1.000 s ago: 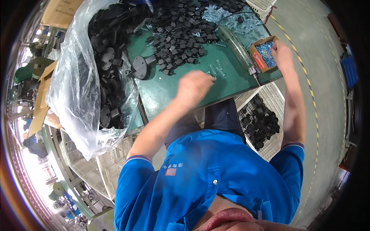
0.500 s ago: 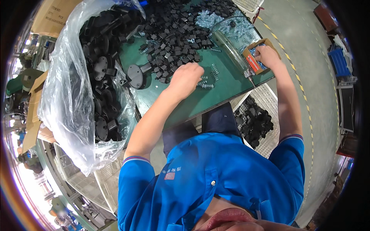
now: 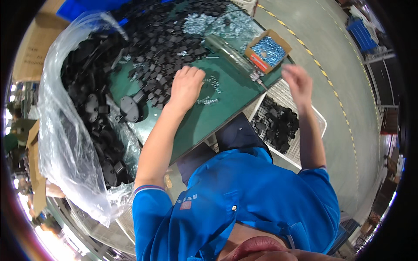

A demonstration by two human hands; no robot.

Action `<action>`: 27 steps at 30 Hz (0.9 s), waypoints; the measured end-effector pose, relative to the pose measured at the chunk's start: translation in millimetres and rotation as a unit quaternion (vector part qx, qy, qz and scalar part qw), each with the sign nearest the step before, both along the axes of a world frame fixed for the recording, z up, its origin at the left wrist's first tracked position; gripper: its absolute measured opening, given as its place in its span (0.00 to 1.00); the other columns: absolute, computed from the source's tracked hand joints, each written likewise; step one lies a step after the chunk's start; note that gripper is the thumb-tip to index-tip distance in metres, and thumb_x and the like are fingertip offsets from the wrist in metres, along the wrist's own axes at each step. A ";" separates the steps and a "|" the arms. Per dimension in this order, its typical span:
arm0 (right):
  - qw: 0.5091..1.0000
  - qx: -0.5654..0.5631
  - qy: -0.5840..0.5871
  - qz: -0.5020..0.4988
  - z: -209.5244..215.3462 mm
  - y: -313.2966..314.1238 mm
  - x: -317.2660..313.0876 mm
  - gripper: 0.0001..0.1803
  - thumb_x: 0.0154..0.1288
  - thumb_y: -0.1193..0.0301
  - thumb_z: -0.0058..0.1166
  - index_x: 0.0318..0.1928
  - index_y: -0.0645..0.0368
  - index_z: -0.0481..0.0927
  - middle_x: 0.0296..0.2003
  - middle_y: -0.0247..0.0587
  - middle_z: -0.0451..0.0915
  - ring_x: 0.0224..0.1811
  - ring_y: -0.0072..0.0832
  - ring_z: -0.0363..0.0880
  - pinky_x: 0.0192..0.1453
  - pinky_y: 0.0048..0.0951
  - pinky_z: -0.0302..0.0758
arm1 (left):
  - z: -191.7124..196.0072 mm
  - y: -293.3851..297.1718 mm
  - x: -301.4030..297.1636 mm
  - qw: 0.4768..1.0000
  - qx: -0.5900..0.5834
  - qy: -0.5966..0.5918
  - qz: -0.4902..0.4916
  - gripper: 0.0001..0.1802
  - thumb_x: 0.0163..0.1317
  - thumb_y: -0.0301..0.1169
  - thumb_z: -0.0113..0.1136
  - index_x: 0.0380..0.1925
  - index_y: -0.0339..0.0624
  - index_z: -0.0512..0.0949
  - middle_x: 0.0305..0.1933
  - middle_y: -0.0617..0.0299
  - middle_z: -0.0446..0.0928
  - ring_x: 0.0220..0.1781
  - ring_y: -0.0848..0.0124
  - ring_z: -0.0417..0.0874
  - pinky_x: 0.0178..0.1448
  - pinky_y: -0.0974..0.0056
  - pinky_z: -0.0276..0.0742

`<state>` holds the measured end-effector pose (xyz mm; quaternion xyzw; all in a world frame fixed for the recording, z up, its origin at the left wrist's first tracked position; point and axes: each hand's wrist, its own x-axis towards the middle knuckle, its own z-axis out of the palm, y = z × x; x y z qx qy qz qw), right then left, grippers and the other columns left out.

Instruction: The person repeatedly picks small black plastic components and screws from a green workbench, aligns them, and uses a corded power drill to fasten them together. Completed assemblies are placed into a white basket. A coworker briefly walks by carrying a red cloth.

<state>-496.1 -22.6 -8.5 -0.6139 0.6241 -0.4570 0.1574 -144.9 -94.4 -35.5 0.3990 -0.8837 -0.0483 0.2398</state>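
My left hand (image 3: 187, 85) lies knuckles up on the green table (image 3: 217, 119), its bent fingers at the near edge of a heap of small black square parts (image 3: 161, 48). What lies under the fingers is hidden. A few loose silver screws (image 3: 209, 101) rest on the table just right of that hand. My right hand (image 3: 298, 82) is blurred, raised off the table's right edge, a little below a cardboard box of silver screws (image 3: 267, 50). Whether it holds anything cannot be made out.
A round black disc (image 3: 129, 108) lies left of my left forearm. A big clear plastic bag (image 3: 65, 143) of black discs spreads over the table's left side. A white mesh crate (image 3: 305, 143) with black parts stands below the right edge. A clear tool (image 3: 228, 53) lies by the box.
My right hand has drawn back from the screw box toward me. My left hand has moved up to the edge of the black parts heap.
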 end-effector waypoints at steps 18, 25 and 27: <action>0.951 -0.194 0.241 -0.019 -55.4 26.1 58.2 0.08 0.53 0.75 0.61 0.36 0.59 0.84 0.37 0.39 0.84 0.37 0.36 0.82 0.42 0.36 0.77 | 8.5 -36.4 -113.2 0.962 0.171 0.214 -0.002 0.11 0.54 0.26 0.68 0.34 0.42 0.74 0.41 0.63 0.83 0.64 0.57 0.78 0.76 0.41 0.51; 0.954 -0.214 0.209 -0.004 -56.3 46.0 39.1 0.10 0.49 0.78 0.63 0.36 0.61 0.84 0.36 0.39 0.84 0.36 0.36 0.82 0.41 0.35 0.78 | 14.5 -8.9 -118.5 0.955 0.213 0.205 -0.038 0.11 0.55 0.28 0.68 0.34 0.44 0.74 0.40 0.64 0.83 0.62 0.59 0.80 0.77 0.36 0.46; 0.984 -0.141 0.096 -0.048 -59.9 63.9 35.4 0.10 0.52 0.78 0.65 0.38 0.64 0.85 0.35 0.41 0.83 0.35 0.31 0.81 0.41 0.29 0.76 | 10.9 -2.4 -122.5 0.957 0.200 0.205 -0.042 0.12 0.55 0.27 0.68 0.34 0.44 0.74 0.42 0.63 0.82 0.64 0.58 0.79 0.77 0.36 0.45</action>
